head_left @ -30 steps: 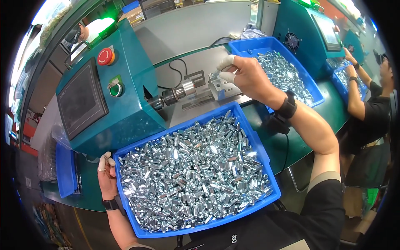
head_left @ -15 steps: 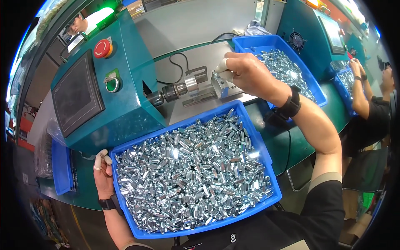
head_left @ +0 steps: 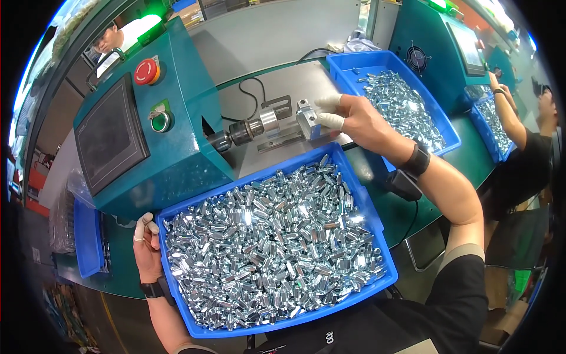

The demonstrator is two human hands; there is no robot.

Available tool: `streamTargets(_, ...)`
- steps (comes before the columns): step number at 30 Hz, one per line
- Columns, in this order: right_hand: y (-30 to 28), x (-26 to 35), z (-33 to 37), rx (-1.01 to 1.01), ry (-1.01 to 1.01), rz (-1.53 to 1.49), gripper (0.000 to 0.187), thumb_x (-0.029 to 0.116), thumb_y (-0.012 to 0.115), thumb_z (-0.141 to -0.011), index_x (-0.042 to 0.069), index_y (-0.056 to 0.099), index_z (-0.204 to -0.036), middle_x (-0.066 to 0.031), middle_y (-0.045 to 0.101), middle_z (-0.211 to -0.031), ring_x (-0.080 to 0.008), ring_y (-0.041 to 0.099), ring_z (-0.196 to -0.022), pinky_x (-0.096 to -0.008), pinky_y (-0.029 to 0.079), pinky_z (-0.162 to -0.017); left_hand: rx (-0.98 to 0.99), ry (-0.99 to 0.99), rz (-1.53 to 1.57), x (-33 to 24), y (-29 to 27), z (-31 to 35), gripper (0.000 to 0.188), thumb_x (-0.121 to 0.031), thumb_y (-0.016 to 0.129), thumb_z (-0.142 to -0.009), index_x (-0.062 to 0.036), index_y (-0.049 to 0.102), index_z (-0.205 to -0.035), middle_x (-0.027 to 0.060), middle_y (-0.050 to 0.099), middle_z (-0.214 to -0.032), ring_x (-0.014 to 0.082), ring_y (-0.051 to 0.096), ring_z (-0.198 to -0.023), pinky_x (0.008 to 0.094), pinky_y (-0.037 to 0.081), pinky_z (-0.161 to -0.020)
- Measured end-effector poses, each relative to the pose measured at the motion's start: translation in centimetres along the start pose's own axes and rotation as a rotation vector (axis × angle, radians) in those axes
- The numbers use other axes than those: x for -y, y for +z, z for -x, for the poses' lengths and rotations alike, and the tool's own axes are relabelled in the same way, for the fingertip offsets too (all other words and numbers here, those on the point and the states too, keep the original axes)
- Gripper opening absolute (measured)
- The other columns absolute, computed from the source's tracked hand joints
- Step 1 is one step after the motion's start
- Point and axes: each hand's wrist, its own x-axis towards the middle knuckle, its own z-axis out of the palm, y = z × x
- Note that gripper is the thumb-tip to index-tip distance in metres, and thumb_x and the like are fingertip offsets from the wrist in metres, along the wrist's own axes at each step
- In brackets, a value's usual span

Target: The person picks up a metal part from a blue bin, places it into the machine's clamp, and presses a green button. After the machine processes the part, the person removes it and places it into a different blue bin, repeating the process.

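My right hand [head_left: 367, 125], white covers on its fingertips, is at the right side of a small metal clamp block [head_left: 308, 120]. Its thumb and forefinger are apart, and I see nothing between them. Left of the block, a metal chuck [head_left: 242, 131] juts from the green machine [head_left: 177, 171]. In front of me is a large blue tray [head_left: 345, 162] heaped with shiny hex metal pieces [head_left: 271, 248]. Against the tray's left rim, my left hand [head_left: 147, 243] is closed with curled fingers, also in white covers.
A red emergency button [head_left: 147, 71], a green button [head_left: 159, 121] and a dark screen [head_left: 111, 131] are on the machine. Another blue tray [head_left: 445, 138] of metal pieces stands back right. A co-worker's arm [head_left: 510, 121] is at the far right, beside a second green machine [head_left: 433, 44].
My right hand has come down from the top of the clamp block to its right side, its fingers parting. My left hand stays put. The far machine's lamp has turned from orange to green.
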Motion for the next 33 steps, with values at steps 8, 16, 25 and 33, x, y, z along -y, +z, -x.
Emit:
streamTargets(8, 0.3, 1.6, 1.1, 0.155, 0.089, -0.242, 0.044, 0.019, 0.070, -0.097, -0.001, 0.063, -0.134, -0.0085, 0.072, -0.111, -0.0118, 0.063, -0.092, -0.0293, 0.053, -0.082, 0.025, -0.006, 0.001, -0.3, 0.3, 0.1, 0.024, -0.026, 0.055, -0.105, -0.0066, 0.068, -0.111, -0.0030, 0.059, -0.077, 0.0023, 0.042, -0.055, 0.0172, 0.033, -0.052)
streamTargets(16, -1.3, 1.5, -1.1, 0.402, 0.112, -0.167, 0.047, 0.025, 0.073, -0.094, 0.006, 0.065, -0.136, -0.0038, 0.071, -0.114, -0.0099, 0.058, -0.089, -0.0250, 0.050, -0.078, -0.025, -0.008, -0.013, -0.1, 0.5, 0.0, 0.024, -0.028, 0.055, -0.106, -0.0073, 0.066, -0.111, -0.0047, 0.056, -0.073, 0.0012, 0.038, -0.050, 0.0180, 0.028, -0.045)
streamTargets(25, -1.5, 0.8, -3.0, 0.502, 0.001, -0.193, 0.047, 0.018, 0.075, -0.091, -0.001, 0.065, -0.132, -0.0087, 0.073, -0.109, -0.0135, 0.065, -0.094, -0.0282, 0.053, -0.084, -0.030, 0.004, -0.024, -0.2, 0.5, 0.0, 0.025, -0.028, 0.054, -0.106, -0.0066, 0.066, -0.112, -0.0045, 0.057, -0.073, 0.0012, 0.038, -0.050, 0.0176, 0.029, -0.046)
streamTargets(33, -1.2, 0.1, -2.7, 0.477, -0.008, -0.266, 0.052, 0.023, 0.076, -0.090, 0.000, 0.064, -0.135, -0.0102, 0.072, -0.112, -0.0163, 0.065, -0.096, -0.0305, 0.053, -0.085, -0.003, 0.003, -0.022, -0.2, 0.2, 0.1, 0.027, -0.029, 0.053, -0.107, -0.0059, 0.064, -0.115, -0.0039, 0.057, -0.075, 0.0015, 0.039, -0.051, 0.0176, 0.030, -0.047)
